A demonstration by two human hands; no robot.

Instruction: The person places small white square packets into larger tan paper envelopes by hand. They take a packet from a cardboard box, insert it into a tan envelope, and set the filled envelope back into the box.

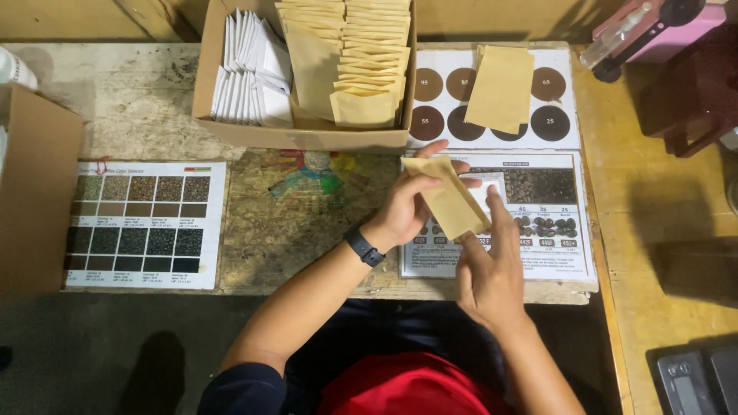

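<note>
My left hand (407, 204) grips a tan kraft paper pouch (448, 196) by its upper end, a dark watch on that wrist. My right hand (488, 269) pinches the pouch's lower right edge, its thumb running up along the side. Behind the pouch, a small white sachet or label (484, 188) shows next to my fingers; which hand touches it I cannot tell. Both hands hover over a printed chart of roasted beans (550, 207) on the wooden table.
A cardboard box (304, 138) at the back holds white sachets (250, 69) and tan pouches (361, 54). Loose tan pouches (500, 88) lie on a brown-circle chart. A colour-swatch sheet (142, 223) lies left, another box (34, 184) far left, pink device (653, 31) at back right.
</note>
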